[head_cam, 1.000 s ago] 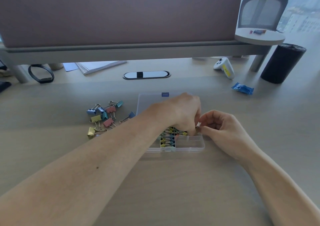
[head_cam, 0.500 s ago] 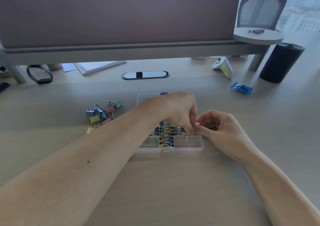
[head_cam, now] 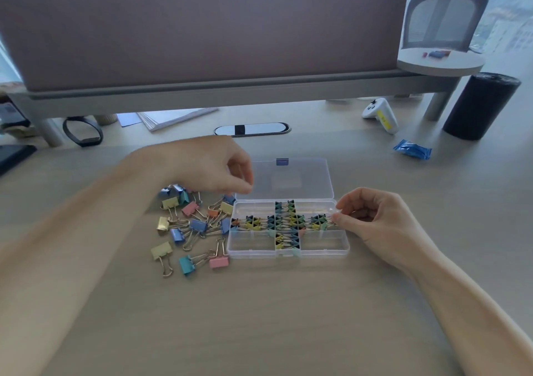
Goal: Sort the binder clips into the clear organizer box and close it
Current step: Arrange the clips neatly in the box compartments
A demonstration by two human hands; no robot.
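The organizer box point(head_cam: 288, 256) sits open mid-surface point(head_cam: 288, 318) with its lid point(head_cam: 311, 173) laid back. Small clips fill a cross of compartments, and the loose binder clips point(head_cam: 196, 225) lie just beside its left wall. The right hand point(head_cam: 380, 220) has its grip pinching the right wall. The left hand point(head_cam: 213, 165) hovers over the far-left corner, fingertips pressed together, on what I cannot tell. The bigger loose clips may stand proud of the narrow compartments and block the lid. The yellow label on the white controller point(head_cam: 380, 114) is unreadable.
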